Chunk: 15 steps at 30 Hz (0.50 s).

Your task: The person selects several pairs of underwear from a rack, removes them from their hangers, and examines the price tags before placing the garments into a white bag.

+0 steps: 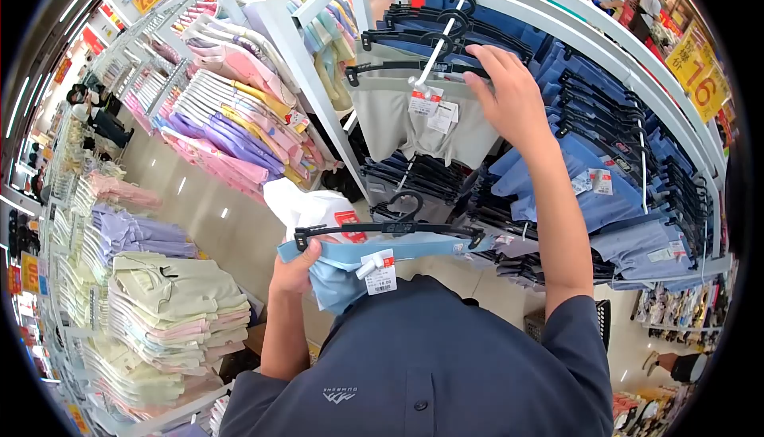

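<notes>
My left hand is closed on light blue underpants, which hang from a black clip hanger in front of my chest. A white tag dangles from their waistband. Just behind them is a white bundle with a red patch; whether my hand grips it too is hidden. Up at the rack, my right hand has its fingers apart beside the right end of another black hanger. Grey boxer briefs with tags hang from that one, on a white display hook.
Blue underwear on black hangers fills the rack to the right. A white rack post stands left of the grey pair. Pastel clothes and light shorts line the aisle. A dark basket is near my right side.
</notes>
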{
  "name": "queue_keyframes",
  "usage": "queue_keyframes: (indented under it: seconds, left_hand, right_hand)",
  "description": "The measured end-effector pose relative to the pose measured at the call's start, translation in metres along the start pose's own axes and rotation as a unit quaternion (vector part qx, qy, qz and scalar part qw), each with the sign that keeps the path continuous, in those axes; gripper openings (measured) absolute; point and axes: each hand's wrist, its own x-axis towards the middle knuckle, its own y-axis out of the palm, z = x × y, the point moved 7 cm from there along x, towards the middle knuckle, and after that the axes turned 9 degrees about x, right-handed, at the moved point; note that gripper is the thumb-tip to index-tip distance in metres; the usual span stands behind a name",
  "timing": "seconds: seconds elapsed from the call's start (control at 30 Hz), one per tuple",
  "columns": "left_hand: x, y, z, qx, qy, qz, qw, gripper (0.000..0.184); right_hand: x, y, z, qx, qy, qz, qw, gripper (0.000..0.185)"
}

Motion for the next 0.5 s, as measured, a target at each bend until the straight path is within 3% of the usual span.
queue_keyframes:
  seconds: [0.03,0.1,0.17,0.3,0.4,0.43,0.5]
  left_hand:
    - [-0.003,0.002,0.0,0.0,0.002,-0.005,1.0,0.032]
    - [-0.009,0.01,0.001,-0.009,0.017,-0.007,1.0,0.032]
    - [-0.015,0.02,0.0,-0.03,0.016,-0.015,0.999,0.031]
    - [-0.025,0.035,0.007,-0.065,0.003,-0.028,0.997,0.031]
    - [-0.028,0.037,0.018,-0.06,-0.014,-0.05,0.997,0.031]
    - [-0.028,0.039,0.019,-0.062,-0.021,-0.054,0.996,0.031]
    - [-0.032,0.037,0.022,-0.051,-0.056,-0.104,0.992,0.032]
  right_hand:
    - [0.0,0.006,-0.007,0.005,-0.004,0.0,1.0,0.022]
    - [-0.004,0.032,-0.03,0.011,0.084,0.117,0.989,0.016]
    - [0.0,0.037,-0.033,0.002,0.054,0.092,0.994,0.016]
    - [0.003,0.04,-0.05,-0.019,0.105,0.121,0.987,0.014]
    - [0.001,0.001,-0.016,-0.015,0.019,-0.015,1.0,0.023]
    - [-0.005,-0.015,-0.002,0.013,0.024,-0.031,0.999,0.028]
    - [-0.035,-0.03,0.02,0.202,0.086,0.044,0.975,0.038]
